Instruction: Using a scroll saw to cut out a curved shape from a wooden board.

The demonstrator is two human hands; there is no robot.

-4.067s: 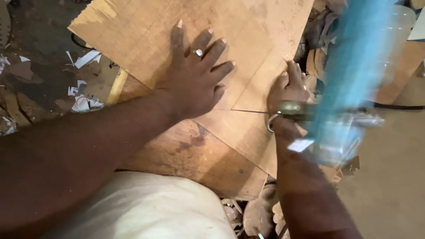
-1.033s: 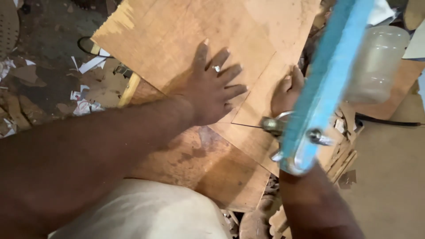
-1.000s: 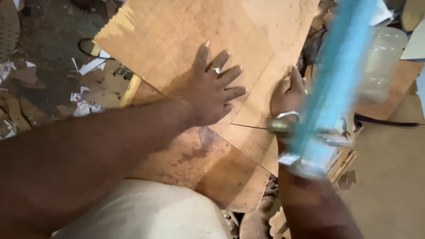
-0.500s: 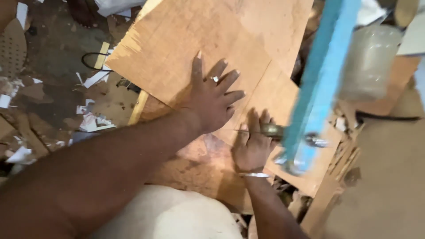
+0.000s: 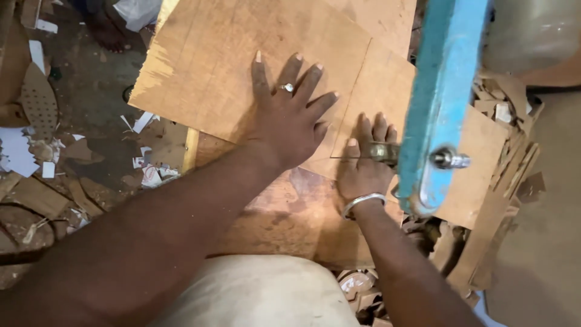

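On plywood sheet (image 5: 230,66), left hand (image 5: 287,121) flat

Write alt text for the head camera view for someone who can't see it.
A person's left hand, wearing a ring, presses flat on a plywood sheet while the right hand, with a metal bangle at the wrist, grips a blue-framed saw cutting it. Wood scraps and paper bits litter the floor.
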